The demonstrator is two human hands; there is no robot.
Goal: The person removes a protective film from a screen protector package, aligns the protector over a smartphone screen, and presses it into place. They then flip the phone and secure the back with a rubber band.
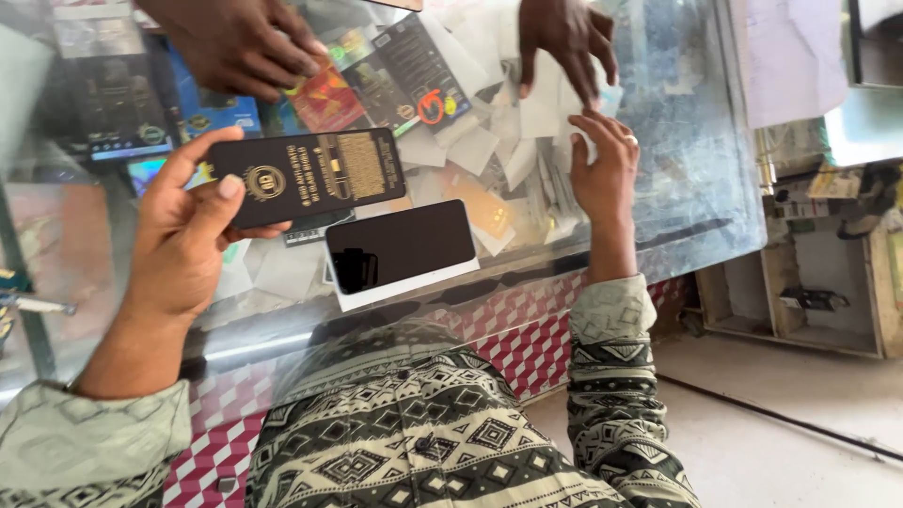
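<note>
My left hand [183, 235] holds a flat black package with gold print [306, 176] above the glass counter [696, 179]. Just below the package a dark phone [400, 246] lies face up on a white sheet on the glass. My right hand [605, 169] rests open on the counter, fingers up near loose white papers [489, 141]. Another person's two hands [240, 42] [564, 38] reach in from the far side, one on coloured packets, one on the white papers.
Under the glass lie several coloured and black product boxes [414, 71]. A wooden shelf unit [818, 282] stands at the right on a bare floor [781, 423]. The counter front has a red and white pattern [527, 339].
</note>
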